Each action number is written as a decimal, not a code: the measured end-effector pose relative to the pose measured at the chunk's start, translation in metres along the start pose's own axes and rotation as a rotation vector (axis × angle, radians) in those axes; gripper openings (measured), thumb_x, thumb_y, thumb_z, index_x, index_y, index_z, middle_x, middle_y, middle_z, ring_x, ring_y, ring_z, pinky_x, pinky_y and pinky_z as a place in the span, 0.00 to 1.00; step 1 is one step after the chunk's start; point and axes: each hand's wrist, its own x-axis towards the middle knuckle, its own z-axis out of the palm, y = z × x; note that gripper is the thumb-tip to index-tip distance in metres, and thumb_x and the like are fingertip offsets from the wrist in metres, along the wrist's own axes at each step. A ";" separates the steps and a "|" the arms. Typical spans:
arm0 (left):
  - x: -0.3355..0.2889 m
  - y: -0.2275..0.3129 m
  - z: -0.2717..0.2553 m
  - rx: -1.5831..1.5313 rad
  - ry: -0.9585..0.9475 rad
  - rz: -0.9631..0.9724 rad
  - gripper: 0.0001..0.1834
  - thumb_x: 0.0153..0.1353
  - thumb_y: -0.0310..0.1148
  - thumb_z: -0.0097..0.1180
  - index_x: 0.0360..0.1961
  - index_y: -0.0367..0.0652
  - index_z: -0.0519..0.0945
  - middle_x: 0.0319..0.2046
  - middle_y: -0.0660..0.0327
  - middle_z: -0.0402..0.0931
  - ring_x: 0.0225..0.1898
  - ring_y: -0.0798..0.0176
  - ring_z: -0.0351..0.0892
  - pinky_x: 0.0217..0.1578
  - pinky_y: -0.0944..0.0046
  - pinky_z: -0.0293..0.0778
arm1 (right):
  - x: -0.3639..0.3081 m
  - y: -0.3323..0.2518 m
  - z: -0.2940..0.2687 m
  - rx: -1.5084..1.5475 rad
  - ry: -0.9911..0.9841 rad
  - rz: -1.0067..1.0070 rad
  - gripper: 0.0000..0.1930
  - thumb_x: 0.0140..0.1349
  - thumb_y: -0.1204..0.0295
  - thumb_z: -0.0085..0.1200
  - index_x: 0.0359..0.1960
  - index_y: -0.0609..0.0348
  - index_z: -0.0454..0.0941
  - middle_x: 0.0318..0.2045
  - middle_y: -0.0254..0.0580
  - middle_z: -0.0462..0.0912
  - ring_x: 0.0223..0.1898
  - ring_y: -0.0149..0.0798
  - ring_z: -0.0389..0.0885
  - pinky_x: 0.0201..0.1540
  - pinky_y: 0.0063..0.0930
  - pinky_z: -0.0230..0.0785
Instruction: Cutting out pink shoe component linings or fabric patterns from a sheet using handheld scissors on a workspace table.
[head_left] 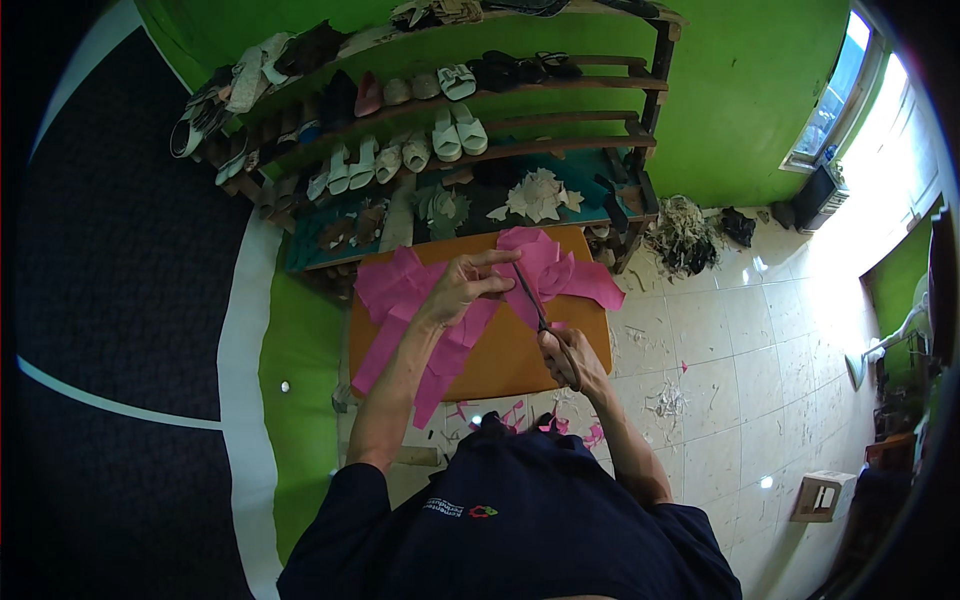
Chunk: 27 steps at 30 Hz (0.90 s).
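I have the right hand (pixel 591 371) closed around the handles of a pair of scissors (pixel 543 322), whose blades point up and leftward to the edge of a pink piece (pixel 545 258); from this view I cannot tell how far apart the blades stand. My left hand (pixel 462 289) is partly open just beside the tips, with thumb and forefinger extended to the left edge of that piece and a gap showing between them, so I cannot tell whether they pinch it. The piece lies toward the back right of the orange-brown surface (pixel 512 352), its right end past the edge. To the left, I see more pink material (pixel 392 284) spread in overlapping strips, with 1 long strip hanging over the front edge. Pink scraps (pixel 512 417) lie on the tiled floor (pixel 700 323) below, near the dark shirt (pixel 535 540). Behind the surface, I have a wooden rack (pixel 590 118) carrying rows of shoes, including white sandals (pixel 446 137), and on its lower shelf a pile of pale cut pieces (pixel 541 195). A tangled heap of scraps (pixel 684 238) rests on the floor right of the rack.
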 end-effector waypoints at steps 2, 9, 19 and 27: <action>0.001 -0.004 0.000 -0.020 -0.003 0.043 0.26 0.58 0.19 0.62 0.60 0.45 0.79 0.48 0.68 0.79 0.32 0.78 0.77 0.41 0.73 0.79 | -0.001 -0.001 0.001 0.041 0.017 -0.016 0.33 0.59 0.35 0.56 0.23 0.55 0.68 0.14 0.25 0.62 0.13 0.23 0.64 0.14 0.23 0.58; -0.004 0.001 0.012 -0.140 0.062 0.035 0.25 0.60 0.20 0.61 0.59 0.45 0.79 0.43 0.63 0.83 0.37 0.74 0.83 0.44 0.70 0.82 | -0.003 -0.003 0.003 0.074 0.060 -0.002 0.32 0.58 0.35 0.60 0.22 0.54 0.67 0.13 0.23 0.61 0.12 0.21 0.62 0.13 0.22 0.55; -0.011 0.000 0.020 -0.237 0.147 0.092 0.27 0.59 0.18 0.62 0.60 0.44 0.78 0.47 0.61 0.84 0.39 0.69 0.86 0.44 0.67 0.84 | -0.001 -0.004 0.008 0.099 0.065 -0.031 0.32 0.56 0.33 0.59 0.24 0.49 0.65 0.13 0.22 0.63 0.11 0.20 0.62 0.12 0.18 0.54; -0.012 -0.003 0.037 -0.279 0.291 0.127 0.24 0.59 0.19 0.64 0.58 0.43 0.80 0.32 0.68 0.80 0.34 0.73 0.82 0.41 0.70 0.82 | 0.001 0.000 0.005 0.121 0.092 -0.015 0.31 0.55 0.38 0.64 0.22 0.52 0.68 0.13 0.21 0.61 0.11 0.20 0.60 0.13 0.21 0.51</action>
